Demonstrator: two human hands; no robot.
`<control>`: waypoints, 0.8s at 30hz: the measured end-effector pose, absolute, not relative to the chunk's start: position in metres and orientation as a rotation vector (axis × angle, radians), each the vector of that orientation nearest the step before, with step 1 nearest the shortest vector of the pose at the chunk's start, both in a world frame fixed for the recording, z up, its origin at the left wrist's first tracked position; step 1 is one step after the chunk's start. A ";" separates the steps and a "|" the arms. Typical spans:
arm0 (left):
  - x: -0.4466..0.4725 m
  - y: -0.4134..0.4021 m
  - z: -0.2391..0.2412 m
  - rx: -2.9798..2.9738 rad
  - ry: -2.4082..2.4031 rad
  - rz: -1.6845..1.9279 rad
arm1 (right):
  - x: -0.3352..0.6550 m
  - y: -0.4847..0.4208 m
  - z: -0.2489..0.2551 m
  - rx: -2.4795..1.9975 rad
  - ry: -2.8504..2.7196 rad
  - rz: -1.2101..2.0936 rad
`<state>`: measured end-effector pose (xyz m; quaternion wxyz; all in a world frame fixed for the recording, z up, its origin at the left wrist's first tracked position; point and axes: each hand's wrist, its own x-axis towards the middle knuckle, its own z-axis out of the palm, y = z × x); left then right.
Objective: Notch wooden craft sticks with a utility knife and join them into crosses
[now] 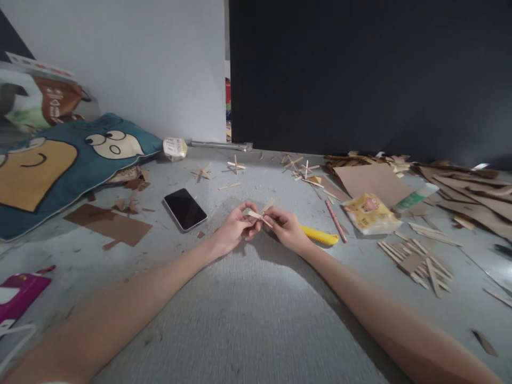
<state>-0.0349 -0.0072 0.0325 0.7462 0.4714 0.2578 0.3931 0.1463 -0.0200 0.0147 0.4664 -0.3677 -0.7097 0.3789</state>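
Between my two hands, just over the grey table, are crossed wooden craft sticks (261, 215). My left hand (237, 226) is closed on their left side, thumb and fingers pinching. Thumb and fingers of my right hand (285, 226) grip the right side. How the sticks are joined at the crossing is too small to make out. A yellow box cutter (321, 235) lies beside my right hand, partly hidden behind it. To the left of my left hand rests a black-screened phone (185, 209). Beyond the hands, several crossed-stick pieces (236, 165) stand on the table.
Right of the hands lie a red pencil (335, 220), a yellow packet (371, 213), a pile of craft sticks (420, 262) and cardboard scraps (372, 185). On the left are a teal cushion (86, 184), a cardboard piece (108, 223) and a purple device (26, 293). Panels stand behind.
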 end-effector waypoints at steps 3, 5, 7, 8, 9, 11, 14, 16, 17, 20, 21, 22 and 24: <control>-0.034 -0.007 0.032 0.975 0.584 0.870 | 0.146 -0.020 0.015 -0.894 -1.738 0.989; -0.033 -0.008 0.030 0.941 0.580 0.886 | 0.145 -0.019 0.015 -0.882 -1.714 1.058; -0.031 -0.010 0.029 0.920 0.560 0.900 | 0.145 -0.020 0.016 -0.873 -1.684 1.124; -0.030 -0.011 0.029 0.912 0.549 0.903 | 0.145 -0.020 0.016 -0.870 -1.671 1.145; -0.029 -0.012 0.029 0.901 0.540 0.906 | 0.145 -0.020 0.016 -0.865 -1.661 1.155; -0.028 -0.013 0.028 0.864 0.537 0.929 | 0.146 -0.020 0.016 -0.847 -1.650 1.157; -0.027 -0.014 0.028 0.813 0.549 0.957 | 0.147 -0.020 0.015 -0.805 -1.625 1.182; -0.027 -0.014 0.028 0.800 0.548 0.954 | 0.147 -0.019 0.012 -0.782 -1.593 1.211; -0.027 -0.013 0.028 0.798 0.546 0.950 | 0.147 -0.019 0.011 -0.774 -1.578 1.222; -0.027 -0.012 0.028 0.784 0.554 0.952 | 0.147 -0.019 0.009 -0.756 -1.554 1.238; -0.027 -0.011 0.028 0.780 0.564 0.961 | 0.146 -0.019 0.009 -0.751 -1.553 1.242; -0.028 -0.011 0.028 0.778 0.574 0.971 | 0.146 -0.019 0.009 -0.745 -1.553 1.245; -0.028 -0.010 0.028 0.775 0.591 0.998 | 0.146 -0.020 0.011 -0.734 -1.552 1.240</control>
